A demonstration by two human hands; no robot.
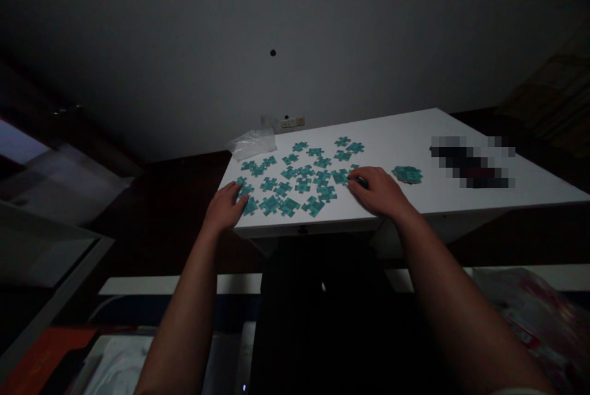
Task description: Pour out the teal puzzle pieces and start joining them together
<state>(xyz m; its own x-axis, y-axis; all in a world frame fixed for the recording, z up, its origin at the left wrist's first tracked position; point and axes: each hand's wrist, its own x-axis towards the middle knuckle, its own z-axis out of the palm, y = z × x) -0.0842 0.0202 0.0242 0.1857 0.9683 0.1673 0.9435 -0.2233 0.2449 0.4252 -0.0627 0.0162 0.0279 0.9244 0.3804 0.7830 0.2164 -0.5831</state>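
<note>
Many teal jigsaw puzzle pieces lie spread, apart or overlapping, over the left half of a white table. My left hand rests on the table's left edge, thumb apart from the fingers, its tips beside a puzzle piece at the front corner. At the right side of the spread, my right hand is curled with thumb and fingers close together. A bit of teal puzzle piece shows at its fingertips, mostly hidden by the hand. Just left of it lies another piece.
Right of my right hand sits a stack of teal pieces. Farther right is a dark, pixelated item. A clear plastic bag lies at the back left corner, near a wall socket. Another plastic bag is at lower right.
</note>
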